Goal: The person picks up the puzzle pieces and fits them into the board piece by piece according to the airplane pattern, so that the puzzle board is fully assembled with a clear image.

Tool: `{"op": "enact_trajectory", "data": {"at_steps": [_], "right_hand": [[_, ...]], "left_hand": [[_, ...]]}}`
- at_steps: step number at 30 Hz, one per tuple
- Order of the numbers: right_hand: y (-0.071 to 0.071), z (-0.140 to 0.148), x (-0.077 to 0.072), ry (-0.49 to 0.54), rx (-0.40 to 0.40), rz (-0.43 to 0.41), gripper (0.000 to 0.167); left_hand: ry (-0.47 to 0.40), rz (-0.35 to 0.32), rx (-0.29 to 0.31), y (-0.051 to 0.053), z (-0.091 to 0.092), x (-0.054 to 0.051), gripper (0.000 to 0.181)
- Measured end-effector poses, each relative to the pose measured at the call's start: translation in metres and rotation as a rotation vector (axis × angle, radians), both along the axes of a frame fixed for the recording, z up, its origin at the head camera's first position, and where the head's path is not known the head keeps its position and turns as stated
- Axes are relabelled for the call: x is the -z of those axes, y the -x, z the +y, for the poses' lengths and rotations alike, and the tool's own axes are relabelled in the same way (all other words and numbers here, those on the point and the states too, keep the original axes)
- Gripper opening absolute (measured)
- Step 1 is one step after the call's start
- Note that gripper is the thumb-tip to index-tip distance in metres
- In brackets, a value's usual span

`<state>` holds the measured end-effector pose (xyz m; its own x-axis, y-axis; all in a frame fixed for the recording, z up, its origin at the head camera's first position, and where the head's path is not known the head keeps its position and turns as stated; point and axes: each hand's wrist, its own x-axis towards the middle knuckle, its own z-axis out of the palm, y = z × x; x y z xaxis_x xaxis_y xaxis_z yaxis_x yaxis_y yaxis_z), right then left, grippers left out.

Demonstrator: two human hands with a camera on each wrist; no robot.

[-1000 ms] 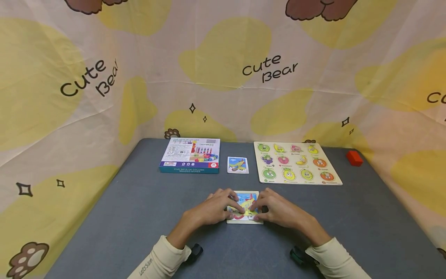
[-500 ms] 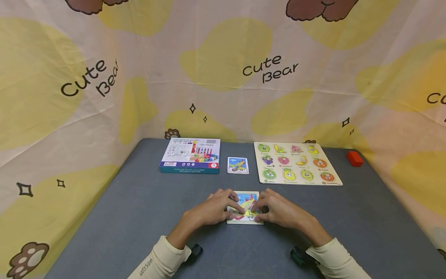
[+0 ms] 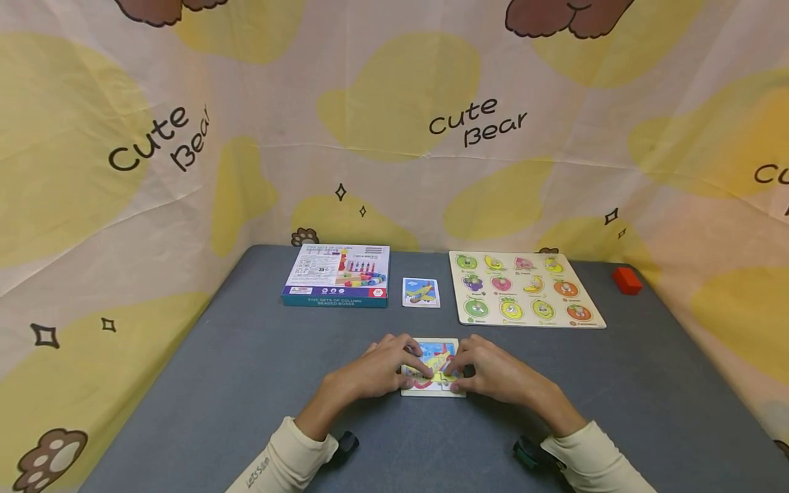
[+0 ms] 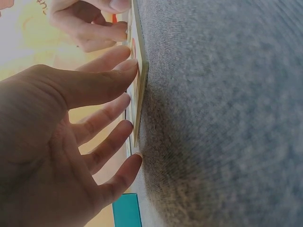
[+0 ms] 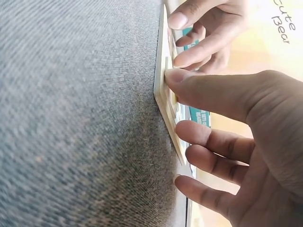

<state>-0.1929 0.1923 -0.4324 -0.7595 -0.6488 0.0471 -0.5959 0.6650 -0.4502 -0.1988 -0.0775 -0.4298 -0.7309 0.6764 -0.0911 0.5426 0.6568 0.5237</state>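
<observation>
A small square jigsaw puzzle [image 3: 434, 349] with a yellow airplane picture lies flat on the table in a pale wooden tray [image 3: 431, 394]. My left hand [image 3: 385, 366] rests over its left side; the thumb and index finger touch the surface, and the other fingers are spread loosely in the left wrist view. From the right, my right hand [image 3: 493, 370] holds a puzzle piece [image 5: 171, 101] at the lower right corner between thumb and index finger. This piece sits slightly above the tray's rim in the right wrist view. Fingers hide parts of the picture.
Behind the puzzle lies a matching airplane picture card [image 3: 421, 292]. A boxed bead set [image 3: 337, 275] stands at back left. A fruit board [image 3: 524, 287] lies at back right, with a red block [image 3: 627, 280] beyond it. Printed cloth hangs around the grey table [image 3: 259, 383].
Both hands stay at the puzzle. The right index finger and thumb have shifted very slightly; nothing else visibly moves.
</observation>
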Motion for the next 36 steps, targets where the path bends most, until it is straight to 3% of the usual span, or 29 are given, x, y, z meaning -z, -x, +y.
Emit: {"op": "enact_trajectory", "data": {"at_steps": [16,24,31,36], "right_hand": [[0.0004,0.0003,-0.0003,-0.002,-0.005,0.000,0.014],[0.0001,0.0004,-0.0003,0.003,-0.008,-0.003,0.014],[0.0003,0.0008,0.0012,0.020,-0.013,0.000,0.013],[0.0006,0.0007,0.0010,0.012,-0.017,0.012,0.013]], "left_hand": [[0.008,0.001,0.001,0.0004,0.0004,0.0003,0.027],[0.014,0.034,0.018,0.0004,0.0005,0.0003,0.028],[0.033,0.058,0.101,0.0005,0.0012,-0.0001,0.044],[0.032,0.009,0.093,-0.0019,0.0005,-0.0007,0.053]]}}
